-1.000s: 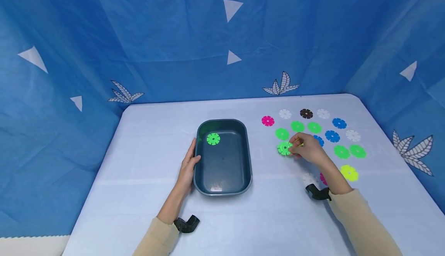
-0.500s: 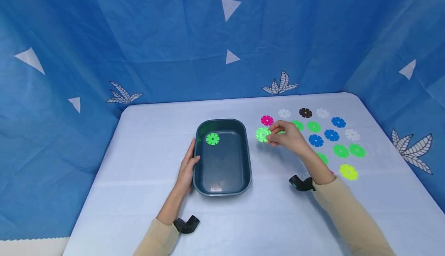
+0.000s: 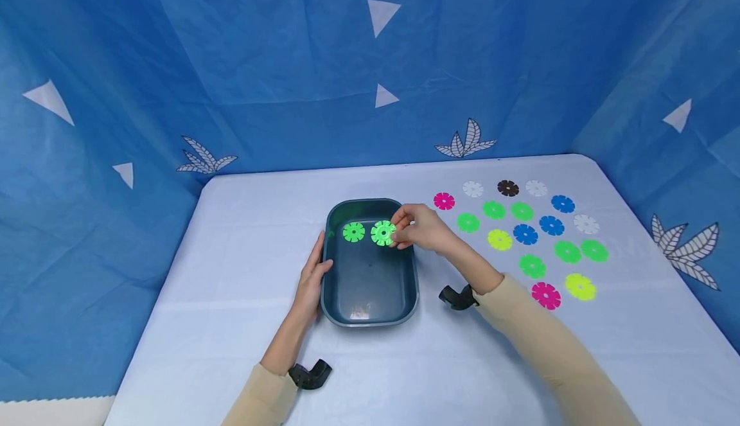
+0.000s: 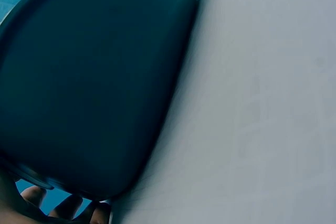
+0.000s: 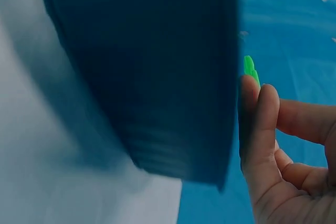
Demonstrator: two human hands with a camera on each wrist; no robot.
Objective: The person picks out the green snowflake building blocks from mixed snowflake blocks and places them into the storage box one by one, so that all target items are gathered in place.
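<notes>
Over the right part of a dark blue-grey plastic basin (image 3: 370, 288), my right hand (image 3: 424, 227) pinches a bright green notched interlocking disc (image 3: 382, 233) between thumb and fingers. In the right wrist view only that disc's edge (image 5: 252, 70) shows above the fingertips, beside the basin's wall (image 5: 157, 77). Another green notched disc (image 3: 354, 232) lies inside the basin toward its far left. My left hand (image 3: 311, 284) holds the basin's left side, thumb over the rim and fingers along the outside. The left wrist view shows those fingers (image 4: 65, 207) partly, at the basin's edge.
Several notched discs lie flat on the white tablecloth to the right: green (image 3: 532, 265), blue (image 3: 525, 234), yellow (image 3: 580, 286), pink (image 3: 546, 295), white (image 3: 586, 223) and one dark brown (image 3: 508, 187). A blue patterned curtain (image 3: 289, 60) hangs behind and beside the table.
My right hand has carried the green disc leftward from the scattered discs to over the basin. A yellow disc it covered now shows. My left hand stays at the basin.
</notes>
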